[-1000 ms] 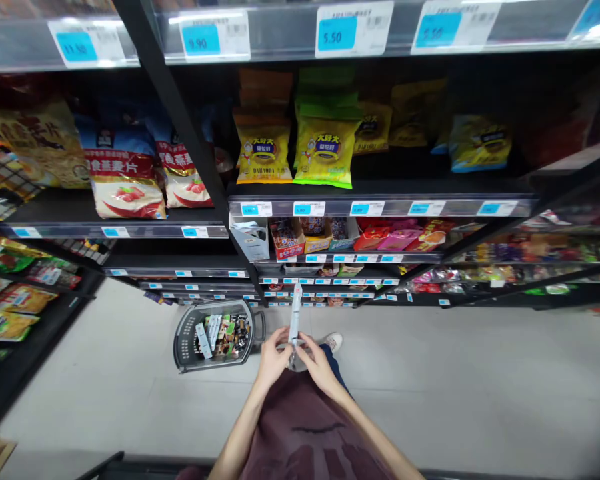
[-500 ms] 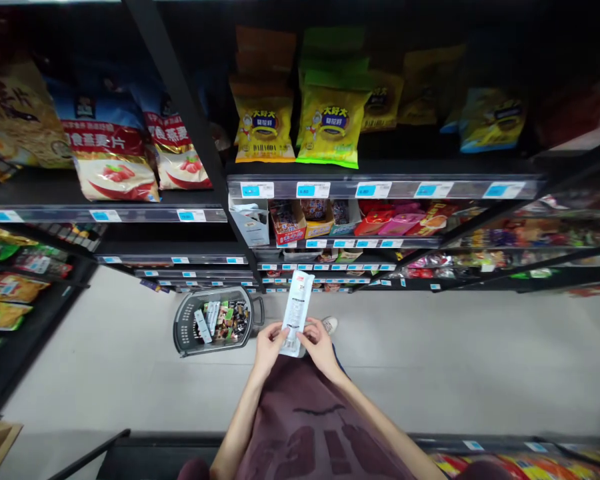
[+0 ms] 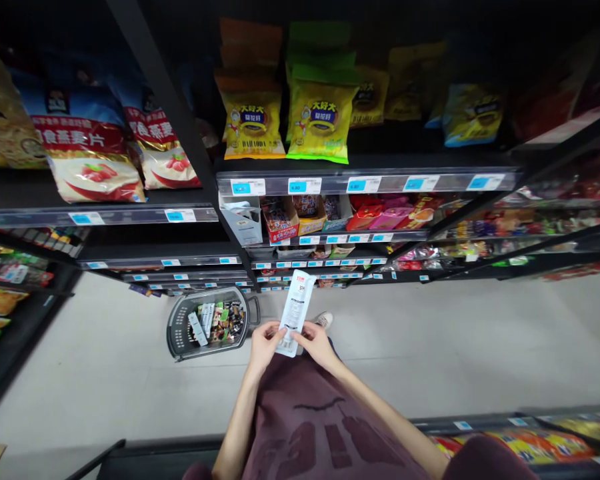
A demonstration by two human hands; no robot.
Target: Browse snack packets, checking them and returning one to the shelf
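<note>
A long, pale blue-white packet (image 3: 297, 303) with small print and a red mark at its top is held in front of my body, tilted slightly to the right. My left hand (image 3: 266, 345) pinches its lower left edge, thumb on the front. On the lower right edge, my right hand (image 3: 316, 341) grips it the same way. The fingers behind the packet are hidden. To the left on the floor stands a grey shopping basket (image 3: 175, 337), holding similar pale packets (image 3: 198, 328) and several small wrapped items (image 3: 230, 320).
Ahead is a black shelf with yellow snack bags (image 3: 323, 117), oatmeal bags (image 3: 90, 153) and a price-tag rail (image 3: 330, 185). Lower down are open boxes of small snacks (image 3: 280, 220). Another shelf with packets (image 3: 525, 443) runs close behind me. Grey floor (image 3: 430, 347) stretches right.
The view has shifted a little, so shelf goods and basket appear further left. The packet leans slightly more to the right; both hands keep their hold on it.
</note>
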